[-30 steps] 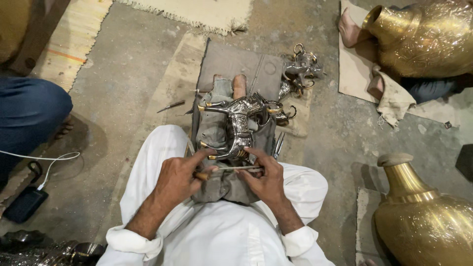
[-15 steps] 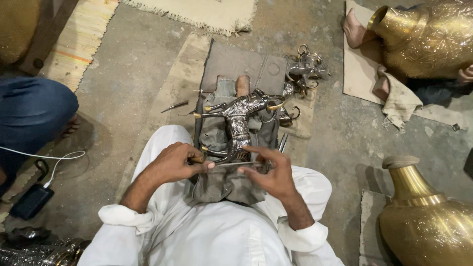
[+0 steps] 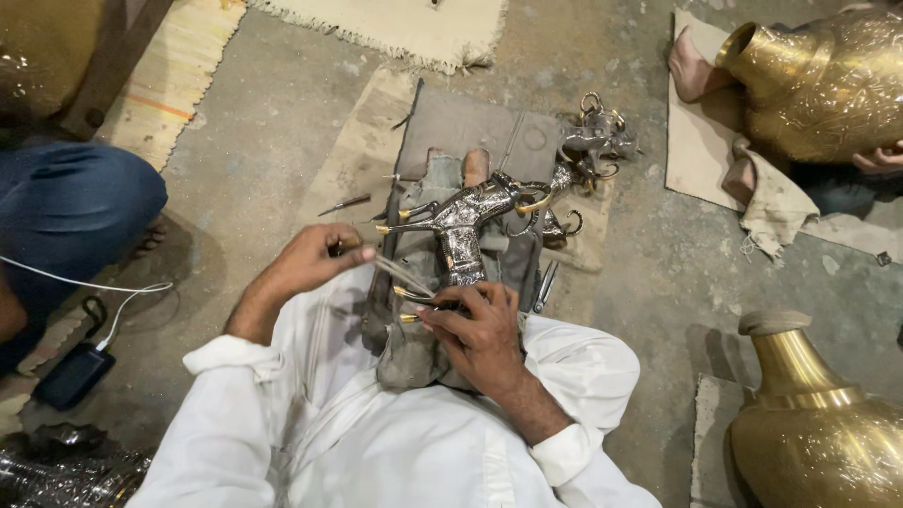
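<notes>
While the person sits on the concrete floor (image 3: 254, 179) in white clothes, one silver animal figurine (image 3: 461, 226) with gold-tipped legs and horns lies on a grey cloth pad (image 3: 414, 348) across the lap, its head toward the far edge of the pad. The right hand (image 3: 480, 329) is closed around the figurine's near legs, fingers curled over them. The left hand (image 3: 306, 263) is clenched on the dark handle of a thin file (image 3: 400, 273), whose blade slants toward the figurine's legs; whether the tip touches the metal is hard to make out.

A second heap of silver figurines (image 3: 593, 141) sits at the far right corner of the grey mat (image 3: 470, 122) beyond the pad; how many pieces are in it cannot be counted. Two small hand tools show: one pointed tool (image 3: 343, 203) on the floor beside the mat's left edge, one pair of tweezers (image 3: 544, 287) at the pad's right edge.

Two large brass vases are in view, one (image 3: 818, 80) at the top right, held by another person's hand and cut off by the frame, and one (image 3: 809, 414) at the bottom right, also cut off. At the left edge a knee in blue trousers (image 3: 75, 216) belongs to someone else, with one white cable (image 3: 103, 287) running to a dark device (image 3: 75, 374). More silver metalwork (image 3: 66, 470) at the bottom left corner is only partly visible.
</notes>
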